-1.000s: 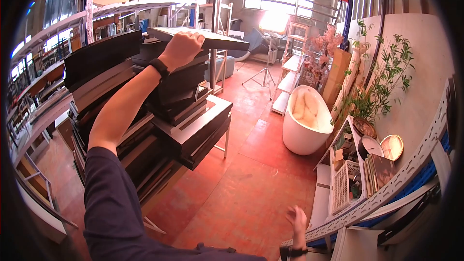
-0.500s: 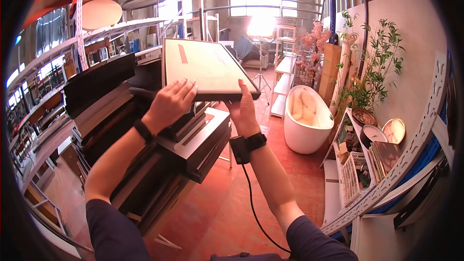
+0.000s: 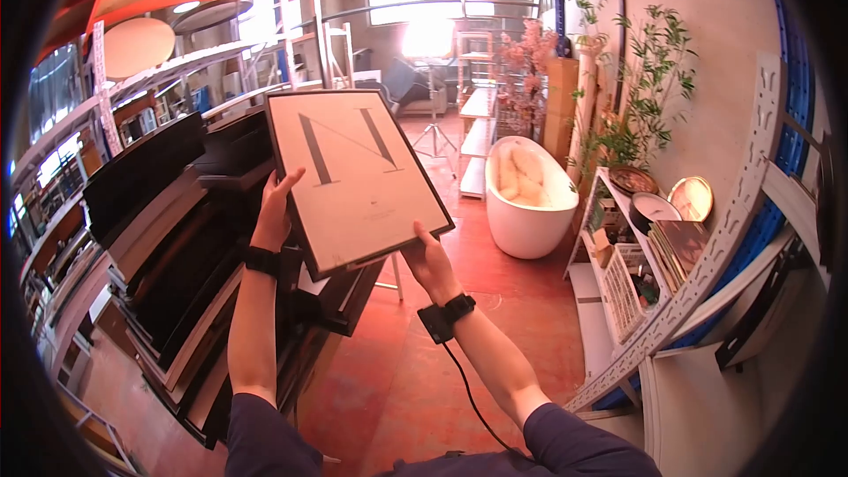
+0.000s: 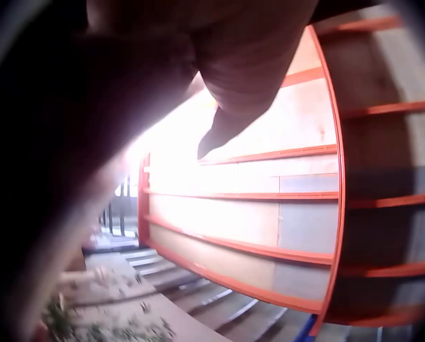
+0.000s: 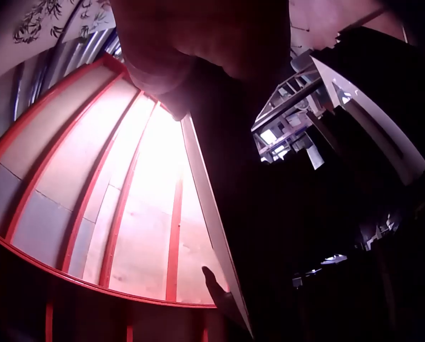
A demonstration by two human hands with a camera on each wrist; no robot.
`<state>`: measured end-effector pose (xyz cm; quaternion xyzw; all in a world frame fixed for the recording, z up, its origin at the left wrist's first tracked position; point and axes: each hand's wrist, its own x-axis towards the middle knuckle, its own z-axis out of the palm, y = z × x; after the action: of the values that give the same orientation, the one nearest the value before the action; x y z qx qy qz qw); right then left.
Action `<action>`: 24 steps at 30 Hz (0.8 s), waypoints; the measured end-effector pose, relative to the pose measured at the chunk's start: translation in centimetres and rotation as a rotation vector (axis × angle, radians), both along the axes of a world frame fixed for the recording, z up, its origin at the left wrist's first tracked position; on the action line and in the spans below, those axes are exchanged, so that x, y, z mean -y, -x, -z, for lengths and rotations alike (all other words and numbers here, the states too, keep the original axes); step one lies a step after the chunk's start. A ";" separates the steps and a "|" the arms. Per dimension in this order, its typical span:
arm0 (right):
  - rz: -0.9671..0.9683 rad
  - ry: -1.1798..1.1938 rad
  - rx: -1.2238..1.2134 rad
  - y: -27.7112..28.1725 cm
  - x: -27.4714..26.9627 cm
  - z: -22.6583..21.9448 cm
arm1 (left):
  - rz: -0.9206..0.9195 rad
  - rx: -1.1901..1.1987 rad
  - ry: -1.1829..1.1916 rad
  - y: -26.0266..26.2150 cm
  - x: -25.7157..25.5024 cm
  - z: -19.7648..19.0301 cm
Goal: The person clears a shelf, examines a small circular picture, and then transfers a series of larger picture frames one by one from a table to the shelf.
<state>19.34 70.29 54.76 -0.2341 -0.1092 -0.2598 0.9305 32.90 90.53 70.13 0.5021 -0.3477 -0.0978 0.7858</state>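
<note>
A framed print (image 3: 358, 181) with a large letter N and small text below it is held up in front of me, tilted, its face toward the head camera. My left hand (image 3: 276, 212) grips its left edge, with the thumb over the front. At the lower right corner my right hand (image 3: 430, 261) holds the frame, thumb on the front and the other fingers hidden behind. In the right wrist view the print's pale edge (image 5: 211, 206) runs down past the right hand (image 5: 198, 43). The left wrist view shows the left hand (image 4: 241, 64) dark against bright light.
A tall stack of dark frames and panels (image 3: 168, 185) stands close on the left. Ahead to the right are a white bathtub (image 3: 530, 212) and a leafy plant (image 3: 654, 88). A low white shelf (image 3: 587, 300) holds a basket (image 3: 625, 291). A perforated metal beam (image 3: 707, 291) runs along the right.
The framed print has come off the stack and turned so its N face shows upright. My right hand has come up from low right to grip it; the left hand has shifted to its left edge.
</note>
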 end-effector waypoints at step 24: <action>0.646 0.088 -0.812 52.0 -9.3 14.5 | 0.720 0.138 -0.038 35.9 4.9 19.6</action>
<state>-32.61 79.64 40.31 -0.3765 0.3278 -0.4169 0.7596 -2.98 85.60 50.56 0.3676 -0.5525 -0.3402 0.6662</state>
